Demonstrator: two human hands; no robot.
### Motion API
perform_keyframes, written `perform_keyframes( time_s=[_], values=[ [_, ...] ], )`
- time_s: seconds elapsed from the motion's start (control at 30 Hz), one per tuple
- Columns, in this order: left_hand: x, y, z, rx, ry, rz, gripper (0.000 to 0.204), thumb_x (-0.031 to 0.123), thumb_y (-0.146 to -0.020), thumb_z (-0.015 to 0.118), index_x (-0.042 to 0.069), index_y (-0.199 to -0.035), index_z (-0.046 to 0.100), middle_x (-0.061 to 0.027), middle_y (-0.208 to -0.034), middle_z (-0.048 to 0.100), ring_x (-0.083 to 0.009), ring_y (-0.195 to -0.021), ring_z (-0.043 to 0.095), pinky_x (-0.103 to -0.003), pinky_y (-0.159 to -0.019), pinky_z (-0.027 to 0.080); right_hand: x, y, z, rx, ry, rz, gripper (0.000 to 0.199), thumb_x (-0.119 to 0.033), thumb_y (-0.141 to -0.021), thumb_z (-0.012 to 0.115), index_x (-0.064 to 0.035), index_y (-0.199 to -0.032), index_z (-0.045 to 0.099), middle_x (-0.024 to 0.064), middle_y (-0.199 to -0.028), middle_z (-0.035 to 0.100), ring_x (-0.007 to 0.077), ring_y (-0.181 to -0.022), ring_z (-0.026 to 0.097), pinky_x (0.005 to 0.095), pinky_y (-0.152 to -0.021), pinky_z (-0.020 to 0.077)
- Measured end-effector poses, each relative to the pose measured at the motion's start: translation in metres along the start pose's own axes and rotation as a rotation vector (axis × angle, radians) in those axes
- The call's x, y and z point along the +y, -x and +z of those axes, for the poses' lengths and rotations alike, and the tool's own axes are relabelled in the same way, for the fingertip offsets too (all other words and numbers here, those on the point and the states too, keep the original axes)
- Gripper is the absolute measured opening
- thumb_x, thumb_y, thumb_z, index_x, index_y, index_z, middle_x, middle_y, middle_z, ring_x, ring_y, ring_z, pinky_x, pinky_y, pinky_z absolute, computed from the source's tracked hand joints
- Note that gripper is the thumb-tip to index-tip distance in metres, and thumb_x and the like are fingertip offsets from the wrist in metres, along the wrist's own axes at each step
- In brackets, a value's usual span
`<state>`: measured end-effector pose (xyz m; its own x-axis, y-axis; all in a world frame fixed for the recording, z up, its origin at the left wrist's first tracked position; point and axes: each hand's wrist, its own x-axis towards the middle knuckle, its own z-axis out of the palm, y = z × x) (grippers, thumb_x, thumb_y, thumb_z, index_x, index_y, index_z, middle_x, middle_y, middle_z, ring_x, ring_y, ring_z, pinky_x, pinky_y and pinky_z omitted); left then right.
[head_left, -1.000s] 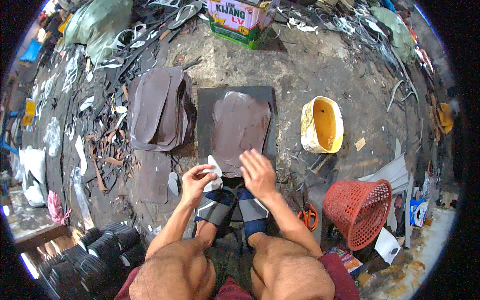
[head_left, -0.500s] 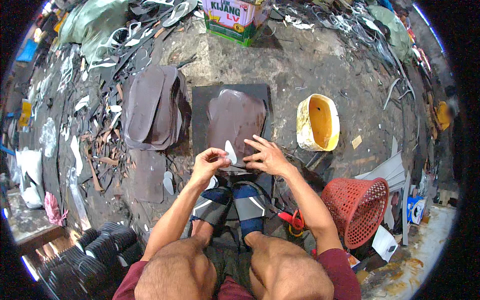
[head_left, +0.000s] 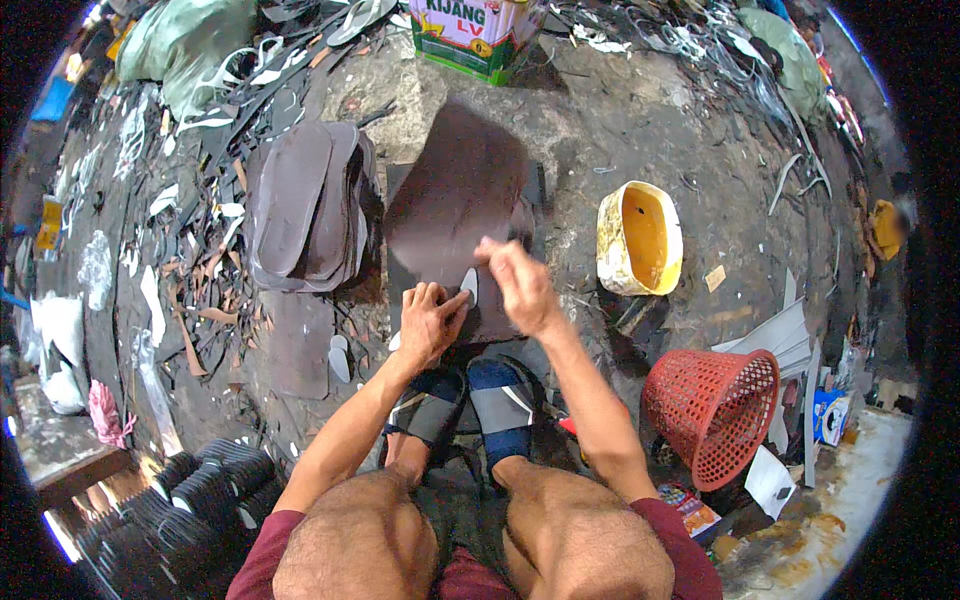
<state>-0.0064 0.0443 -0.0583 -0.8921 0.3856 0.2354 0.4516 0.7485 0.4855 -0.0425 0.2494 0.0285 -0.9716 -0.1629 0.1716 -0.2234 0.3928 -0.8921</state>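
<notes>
My left hand (head_left: 432, 318) is curled over the near part of the work pile, its thumb and fingers at a small white teardrop-shaped piece (head_left: 471, 284). Just right of it, my right hand (head_left: 522, 288) is closed, with its fingertips at the edge of a brown sole-shaped sheet (head_left: 460, 180). That sheet is smeared by motion and looks lifted at an angle. Beneath it lie more brown sheets on a black square board (head_left: 402, 277). To the left rests a stack of brown sole-shaped sheets (head_left: 305, 205).
A yellow-lined tub (head_left: 650, 240) stands at right, a red perforated basket (head_left: 700, 405) lies tipped nearer me, and a large tin (head_left: 465, 45) stands far ahead. Scraps (head_left: 205, 310) litter the left floor. Black soles (head_left: 215, 490) are piled at lower left. My sandalled feet (head_left: 500, 405) are close by.
The top brown sheet has swung up and away from me, now blurred. My right hand has gone from spread fingers to a closed grip. My left hand has shifted slightly right with the white piece.
</notes>
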Motion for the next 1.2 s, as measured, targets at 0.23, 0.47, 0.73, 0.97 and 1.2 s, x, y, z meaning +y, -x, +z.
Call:
perform_keyframes(
  time_s=[0.23,0.47,0.73,0.97,1.2],
  values=[
    [-0.026,0.019,0.001,-0.103,-0.082,-0.003,0.051,0.023,-0.07,0.08,0.012,-0.119,0.074,-0.0134,-0.121,0.068,-0.0372,-0.12,0.058,-0.051,-0.105,0.039,0.008,0.06,0.043,-0.084,0.482,-0.15,0.043,-0.011,-0.088,0.069,-0.0074,-0.131,0.065,0.0143,-0.14,0.062,0.0343,-0.135,0.055,0.0457,-0.112,0.0437],
    [-0.012,0.01,0.001,-0.05,-0.018,-0.063,0.046,0.03,-0.079,0.077,0.025,-0.124,0.077,-0.0123,-0.103,0.064,-0.0326,-0.101,0.056,-0.047,-0.092,0.043,0.02,0.013,0.019,0.061,0.517,-0.053,0.016,-0.008,-0.092,0.066,-0.0042,-0.106,0.073,0.0144,-0.099,0.074,0.0357,-0.092,0.07,0.0458,-0.083,0.0566],
    [-0.017,0.02,0.004,-0.07,-0.022,-0.059,0.031,0.03,-0.082,0.078,0.019,-0.111,0.081,-0.0124,-0.122,0.067,-0.0343,-0.119,0.055,-0.05,-0.097,0.041,0.037,0.051,0.05,-0.152,0.557,-0.092,0.025,-0.014,-0.088,0.067,-0.0038,-0.11,0.071,0.015,-0.107,0.069,0.036,-0.1,0.067,0.0477,-0.088,0.0544],
    [0.019,0.024,-0.008,0.102,-0.094,-0.065,0.024,0.032,-0.086,0.077,0.019,-0.107,0.08,-0.0079,-0.096,0.061,-0.0301,-0.099,0.054,-0.048,-0.089,0.041,0.041,0.02,0.051,-0.325,0.672,0.083,0.027,-0.015,-0.088,0.066,-0.0043,-0.112,0.072,0.0145,-0.103,0.066,0.0377,-0.101,0.065,0.051,-0.089,0.0532],
    [-0.006,0.04,-0.013,0.305,0.201,-0.63,0.037,0.041,-0.089,0.08,0.007,-0.102,0.081,-0.0111,-0.095,0.067,-0.0293,-0.093,0.061,-0.045,-0.086,0.047,0.026,0.044,0.056,-0.374,0.847,-0.077,0.013,-0.014,-0.083,0.067,-0.0082,-0.092,0.075,0.0098,-0.103,0.067,0.0292,-0.102,0.067,0.0466,-0.088,0.0492]
  ],
)
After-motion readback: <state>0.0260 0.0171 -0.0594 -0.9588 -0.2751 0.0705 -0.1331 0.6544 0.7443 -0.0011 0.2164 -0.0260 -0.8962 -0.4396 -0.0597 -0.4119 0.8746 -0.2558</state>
